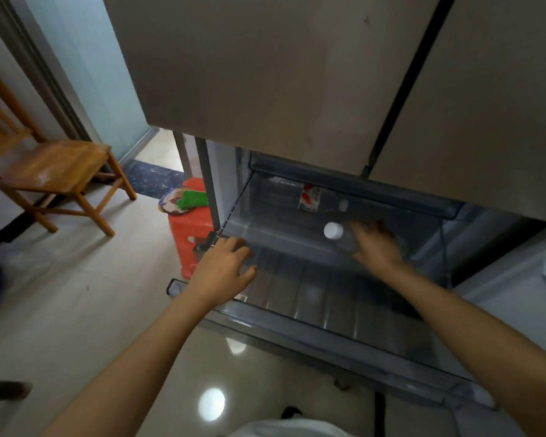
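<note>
While the right hand (377,244) grips a bottle (333,230), the left hand (223,272) hangs unclenched

Single view, head-worn wide-angle camera. Looks forward and steeply down, close over the pulled-out fridge drawer (312,288). Left hand (224,268) and right hand (375,244) sit mid-frame at arm's length. Fridge door (265,74) fills the top; floor (76,294), chair (54,165) and stool (188,230) lie left.

A wooden chair (56,164) and orange stool (179,238) stand on glossy beige floor tiles (76,298)
</note>
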Available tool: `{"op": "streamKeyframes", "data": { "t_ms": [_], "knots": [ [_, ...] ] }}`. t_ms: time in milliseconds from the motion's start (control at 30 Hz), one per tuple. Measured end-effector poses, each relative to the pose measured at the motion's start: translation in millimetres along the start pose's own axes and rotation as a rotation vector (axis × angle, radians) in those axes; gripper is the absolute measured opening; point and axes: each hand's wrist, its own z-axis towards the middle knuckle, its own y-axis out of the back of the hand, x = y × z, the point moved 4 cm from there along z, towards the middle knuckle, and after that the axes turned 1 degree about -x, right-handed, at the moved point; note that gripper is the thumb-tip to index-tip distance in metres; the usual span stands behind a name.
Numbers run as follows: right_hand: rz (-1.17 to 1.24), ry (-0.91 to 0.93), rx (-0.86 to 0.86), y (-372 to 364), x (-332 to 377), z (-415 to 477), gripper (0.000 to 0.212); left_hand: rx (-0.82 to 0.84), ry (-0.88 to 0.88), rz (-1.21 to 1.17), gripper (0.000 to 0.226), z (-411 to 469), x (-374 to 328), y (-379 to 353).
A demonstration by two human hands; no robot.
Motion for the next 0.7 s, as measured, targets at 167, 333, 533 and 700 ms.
{"op": "streamKeyframes", "data": {
  "t_ms": [167,333,533,700],
  "knots": [
    [0.417,-0.205,-0.184,44,-3,-62,0.073,0.145,-0.126,0.062,0.062,27,-10,-12],
    [0.624,-0.397,-0.254,61,4,-117,0.077,0.269,-0.263,0.237,0.048,74,-29,-43],
    [0.631,-0.577,-0.290,49,3,-142,0.077,0.331,-0.233,0.357,0.062,114,-41,-80],
    [0.666,-0.645,-0.248,38,2,-142,0.077,0.252,-0.236,0.327,0.070,146,-49,-96]
  ]
}}
